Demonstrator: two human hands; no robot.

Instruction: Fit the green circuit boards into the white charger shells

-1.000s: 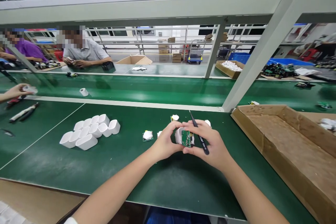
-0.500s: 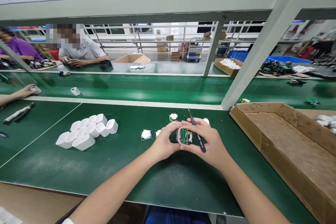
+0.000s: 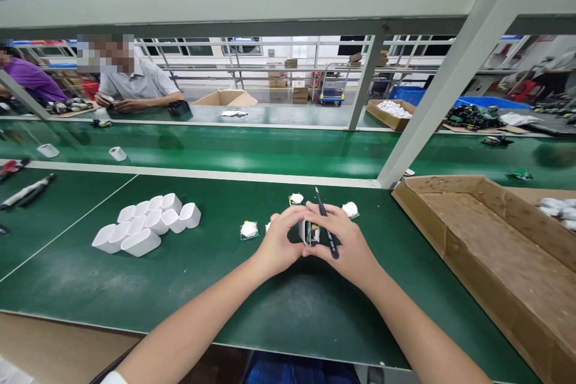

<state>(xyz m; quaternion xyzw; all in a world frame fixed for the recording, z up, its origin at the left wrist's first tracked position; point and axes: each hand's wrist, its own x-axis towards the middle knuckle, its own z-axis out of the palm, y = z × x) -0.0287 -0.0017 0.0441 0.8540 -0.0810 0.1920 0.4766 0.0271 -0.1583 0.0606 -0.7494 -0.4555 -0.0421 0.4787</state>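
Observation:
My left hand [image 3: 279, 241] is closed around a small white plastic housing [image 3: 302, 231]. My right hand [image 3: 353, 240] pinches a green circuit board [image 3: 309, 233] by its right side, and the board sits partly inside the housing. Black tweezers [image 3: 332, 243] are also tucked in my right hand, tips pointing away from me. Around my hands lie several circuit boards with white tops, among them one on the left [image 3: 249, 230], one behind [image 3: 296, 199] and one on the right [image 3: 350, 210]. To the left, several white housings [image 3: 143, 242] stand grouped in rows.
A shallow cardboard box [image 3: 477, 252] occupies the right side of the green table. Beyond the white rail, a green conveyor belt [image 3: 252, 147] carries white housings [image 3: 117, 153] and boards [image 3: 521, 174]. Cutters [image 3: 29, 192] lie at far left. A co-worker [image 3: 139, 81] sits across the belt.
My hands have shifted slightly left, and the board looks turned more edge-on in the housing. Belt items have moved left. Another person's hand has left the housing at far left.

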